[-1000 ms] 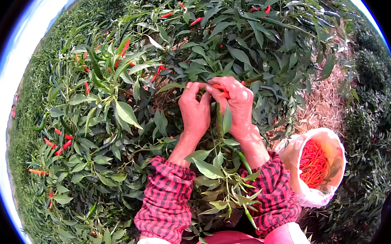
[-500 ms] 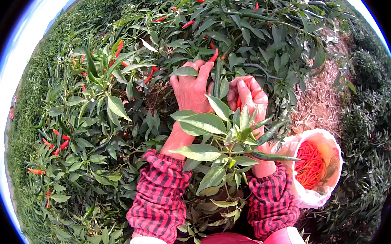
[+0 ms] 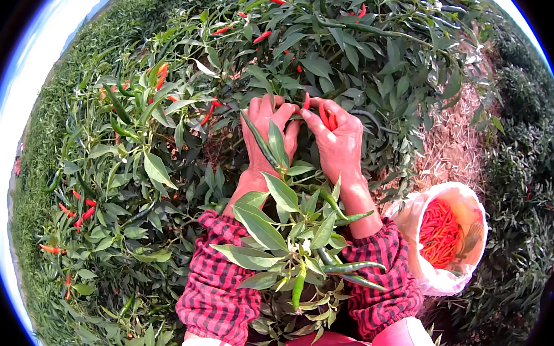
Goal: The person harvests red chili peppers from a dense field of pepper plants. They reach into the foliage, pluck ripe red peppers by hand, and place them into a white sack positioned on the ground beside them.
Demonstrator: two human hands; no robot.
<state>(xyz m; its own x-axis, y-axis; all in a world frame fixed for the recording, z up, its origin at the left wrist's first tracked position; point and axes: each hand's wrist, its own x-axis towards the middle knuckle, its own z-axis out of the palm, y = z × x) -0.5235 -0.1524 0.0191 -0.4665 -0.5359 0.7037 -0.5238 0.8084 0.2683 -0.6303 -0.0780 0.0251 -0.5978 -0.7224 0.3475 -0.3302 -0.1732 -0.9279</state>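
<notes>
My right hand [image 3: 336, 138] is closed, its thumb and forefinger pinching a red chili pepper [image 3: 306, 101] that points upward. More red chili [image 3: 332, 121] shows inside its curled fingers. Just to the left, my left hand [image 3: 265, 135] is bent and closed among the leaves; its fingertips are hidden, so what it grips cannot be made out. A leafy chili branch [image 3: 292, 233] with several green chilies [image 3: 355, 267] rises in front of my wrists and partly covers them.
A white-lined bucket [image 3: 414, 258] holding many red chilies [image 3: 440, 235] stands at the right, beside my right sleeve. Dense chili plants [image 3: 124, 221] with red and green fruit spread left and ahead. A strip of straw-strewn soil [image 3: 451, 144] runs along the right.
My right hand has moved up and left to the red chili near my left hand and now pinches it. The leafy branch in front has swung left and lower.
</notes>
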